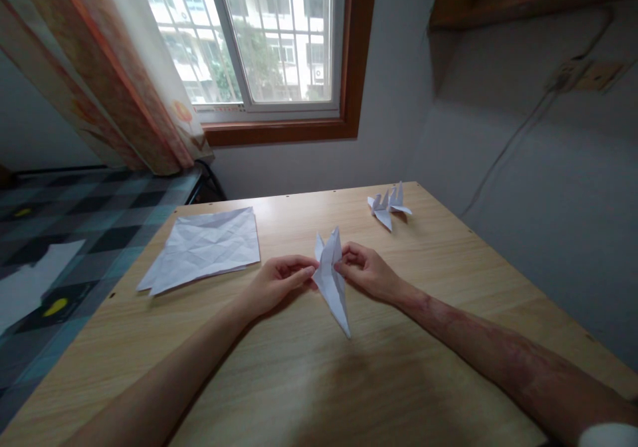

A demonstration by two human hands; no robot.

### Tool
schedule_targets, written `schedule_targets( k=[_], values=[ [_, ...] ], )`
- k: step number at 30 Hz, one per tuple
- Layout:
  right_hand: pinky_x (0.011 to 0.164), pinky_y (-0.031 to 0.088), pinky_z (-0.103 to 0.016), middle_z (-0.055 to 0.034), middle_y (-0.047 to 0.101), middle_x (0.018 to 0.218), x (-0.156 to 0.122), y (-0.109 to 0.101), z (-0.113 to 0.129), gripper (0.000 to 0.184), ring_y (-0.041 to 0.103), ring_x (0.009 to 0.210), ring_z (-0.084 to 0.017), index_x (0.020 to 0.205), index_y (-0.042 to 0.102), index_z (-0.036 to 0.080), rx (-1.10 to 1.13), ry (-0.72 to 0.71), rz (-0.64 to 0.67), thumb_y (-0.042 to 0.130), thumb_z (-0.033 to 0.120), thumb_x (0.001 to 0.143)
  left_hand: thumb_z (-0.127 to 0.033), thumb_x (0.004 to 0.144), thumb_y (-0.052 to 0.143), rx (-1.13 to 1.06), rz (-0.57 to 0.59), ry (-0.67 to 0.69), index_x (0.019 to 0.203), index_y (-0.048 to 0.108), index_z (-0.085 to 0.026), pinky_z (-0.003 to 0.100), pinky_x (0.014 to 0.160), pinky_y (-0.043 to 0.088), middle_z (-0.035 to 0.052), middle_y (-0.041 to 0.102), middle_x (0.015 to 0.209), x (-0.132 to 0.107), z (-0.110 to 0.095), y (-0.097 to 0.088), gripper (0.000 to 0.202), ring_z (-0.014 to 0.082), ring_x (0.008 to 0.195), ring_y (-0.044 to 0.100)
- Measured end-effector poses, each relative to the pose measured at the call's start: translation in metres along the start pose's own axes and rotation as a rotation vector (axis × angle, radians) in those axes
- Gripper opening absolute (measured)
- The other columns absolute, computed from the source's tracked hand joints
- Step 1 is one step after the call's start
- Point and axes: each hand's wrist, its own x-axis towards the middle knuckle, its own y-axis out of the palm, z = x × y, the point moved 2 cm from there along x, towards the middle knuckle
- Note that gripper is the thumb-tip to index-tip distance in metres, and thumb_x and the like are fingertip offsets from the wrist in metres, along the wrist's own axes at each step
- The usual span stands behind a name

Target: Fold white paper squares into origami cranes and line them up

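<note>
A folded white paper crane (329, 271) is held between my two hands over the middle of the table, one long flap pointing down toward me and narrower points rising at its top. My left hand (288, 275) pinches its left edge between thumb and fingers. On the other side, my right hand (366, 269) grips the right edge with thumb and curled fingers. Two finished-looking paper cranes (389, 206) stand close together near the table's far right corner. Creased white paper sheets (214, 244) lie in a loose stack to the left of my left hand.
The wooden table (423, 374) reaches to the wall below a barred window (284, 35). A checked cloth surface (114, 198) with more white paper (37, 281) lies at the left, by a curtain (124, 68). A cable (513, 138) hangs on the right wall under a shelf (498, 18).
</note>
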Motion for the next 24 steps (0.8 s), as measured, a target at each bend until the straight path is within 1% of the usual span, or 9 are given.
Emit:
schedule_targets(
  k=[4,6,9,13,16,18,20,22,24],
  values=[
    [0.082,0.058,-0.033,-0.0048,0.081,0.097,0.001,0.000,0.000,0.031,0.076,0.090,-0.022,0.103,0.069,0.022,0.009,0.002,-0.016,0.080,0.050,0.098,-0.049,0.094,0.086,-0.016,0.019,0.007,0.118,0.082,-0.016,0.034,0.089,0.063,0.0101,0.085,0.107,0.000,0.003,-0.001,0.042,0.0229,0.094,0.079],
    [0.082,0.058,-0.033,-0.0048,0.081,0.098,0.001,0.000,0.000,0.031,0.076,0.091,-0.022,0.104,0.069,0.022,0.010,0.003,-0.021,0.080,0.051,0.097,-0.048,0.092,0.088,-0.003,0.016,0.004,0.126,0.079,-0.015,0.031,0.081,0.061,0.0086,0.084,0.101,0.000,0.006,-0.002,0.047,0.0212,0.088,0.077],
    [0.078,0.056,-0.032,-0.0034,0.078,0.092,-0.001,-0.001,0.001,0.030,0.073,0.085,-0.021,0.099,0.068,0.022,-0.021,-0.003,-0.024,0.079,0.050,0.098,-0.045,0.093,0.088,0.038,-0.026,-0.005,0.129,0.076,-0.014,0.026,0.070,0.055,0.0051,0.081,0.090,0.001,0.010,-0.001,0.050,0.0174,0.078,0.073],
    [0.081,0.055,-0.033,-0.0020,0.073,0.088,-0.001,-0.002,0.003,0.027,0.068,0.084,-0.020,0.092,0.068,0.022,-0.139,-0.047,-0.017,0.075,0.046,0.101,-0.044,0.094,0.087,-0.005,-0.055,0.044,0.125,0.074,-0.016,0.027,0.079,0.057,0.0078,0.082,0.103,0.004,0.010,0.002,0.044,0.0196,0.093,0.075],
    [0.097,0.057,-0.036,-0.0046,0.075,0.108,-0.001,-0.004,0.001,0.022,0.070,0.099,-0.021,0.109,0.069,0.023,-0.153,-0.113,-0.086,0.078,0.041,0.099,-0.045,0.094,0.087,0.011,-0.060,0.052,0.121,0.075,-0.016,0.026,0.074,0.054,0.0068,0.081,0.098,0.004,0.009,0.003,0.041,0.0177,0.086,0.073],
    [0.113,0.052,-0.041,-0.0076,0.072,0.131,-0.001,-0.005,0.000,0.037,0.069,0.119,-0.024,0.127,0.066,0.026,-0.158,-0.149,-0.130,0.081,0.037,0.095,-0.046,0.094,0.086,0.056,-0.054,0.035,0.120,0.076,-0.016,0.025,0.069,0.050,0.0049,0.079,0.092,0.003,0.008,0.003,0.041,0.0158,0.078,0.069],
    [0.124,0.044,-0.045,-0.0099,0.065,0.150,-0.001,-0.006,0.000,0.056,0.062,0.137,-0.026,0.142,0.061,0.027,-0.197,-0.171,-0.146,0.084,0.032,0.092,-0.047,0.094,0.085,0.123,-0.045,0.018,0.118,0.078,-0.015,0.025,0.068,0.049,0.0044,0.079,0.090,0.002,0.006,0.003,0.040,0.0157,0.076,0.067],
    [0.126,0.042,-0.046,-0.0105,0.064,0.153,-0.002,-0.006,0.002,0.062,0.061,0.140,-0.027,0.148,0.060,0.026,-0.238,-0.171,-0.133,0.084,0.028,0.090,-0.050,0.095,0.083,0.195,-0.045,0.011,0.115,0.080,-0.015,0.026,0.068,0.049,0.0055,0.079,0.091,0.001,0.005,0.003,0.040,0.0173,0.079,0.068],
    [0.119,0.048,-0.044,-0.0089,0.073,0.139,-0.002,-0.006,0.002,0.050,0.067,0.130,-0.027,0.138,0.068,0.025,-0.278,-0.147,-0.101,0.082,0.024,0.090,-0.051,0.097,0.081,0.252,-0.072,0.022,0.113,0.082,-0.015,0.027,0.069,0.050,0.0059,0.079,0.091,0.000,0.005,0.003,0.039,0.0185,0.080,0.068]
  ],
)
